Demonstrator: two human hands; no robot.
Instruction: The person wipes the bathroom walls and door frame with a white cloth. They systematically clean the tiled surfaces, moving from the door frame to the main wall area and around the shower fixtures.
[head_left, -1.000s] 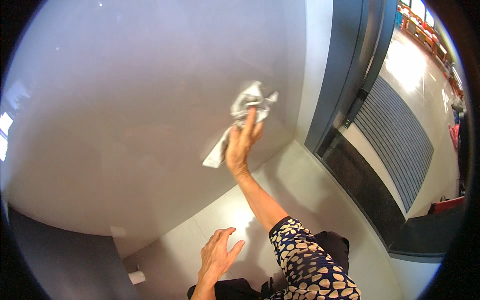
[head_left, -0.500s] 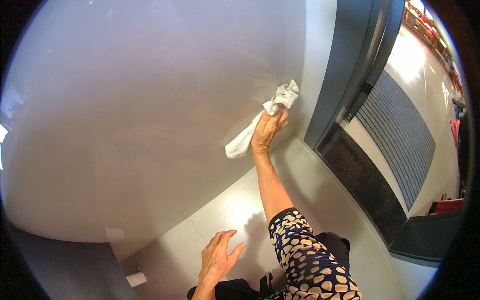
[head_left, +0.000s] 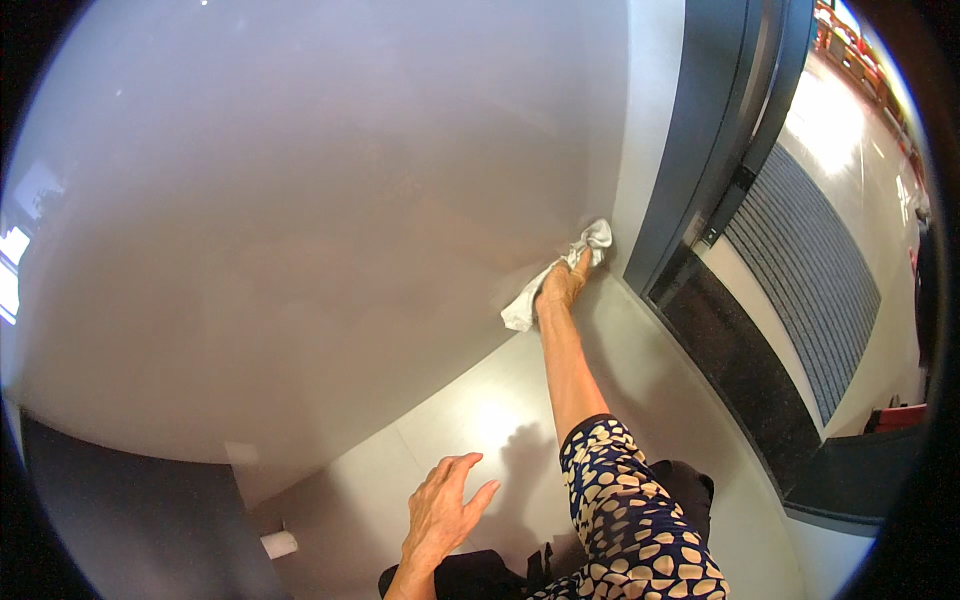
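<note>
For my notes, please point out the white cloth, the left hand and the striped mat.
White cloth (head_left: 524,307), head view: its lower part.
Left hand (head_left: 440,511), head view: back of hand.
Striped mat (head_left: 809,280), head view: its middle.

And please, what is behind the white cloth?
Around the white cloth, the glossy grey wall shows behind it. The patch that the cloth and right hand cover cannot be seen.
</note>
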